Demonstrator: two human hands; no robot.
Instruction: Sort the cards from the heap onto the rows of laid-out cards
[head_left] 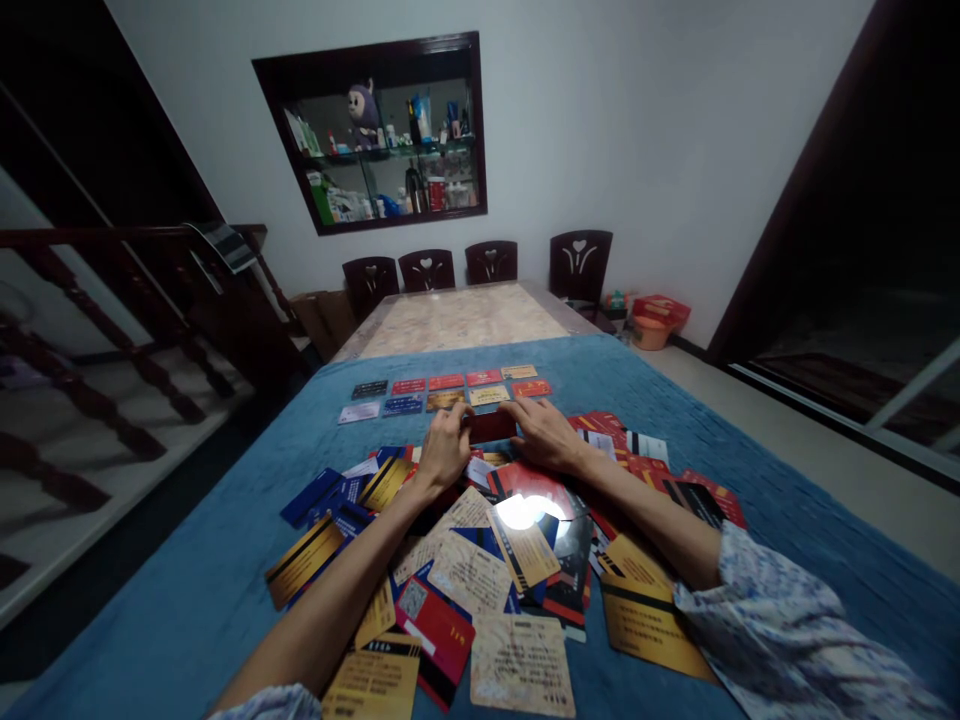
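Observation:
Both my hands reach forward over a blue cloth point(187, 590) strewn with plastic cards. My left hand point(444, 449) and my right hand point(544, 433) pinch the two ends of one dark red card point(492, 427), held flat just above the cloth. Beyond it lie two neat rows of cards point(450, 392), red, blue, yellow and dark. A loose heap of cards point(480, 560), gold, red, blue and beige, lies under and between my forearms. A bright glare spot sits on one card in the heap.
A marble-topped table point(457, 318) continues past the cloth, with several dark wooden chairs point(491, 262) at its far end. A stair railing point(112, 300) runs on the left. A wall niche point(382, 135) holds bottles and a toy. An orange basin point(651, 330) stands on the floor.

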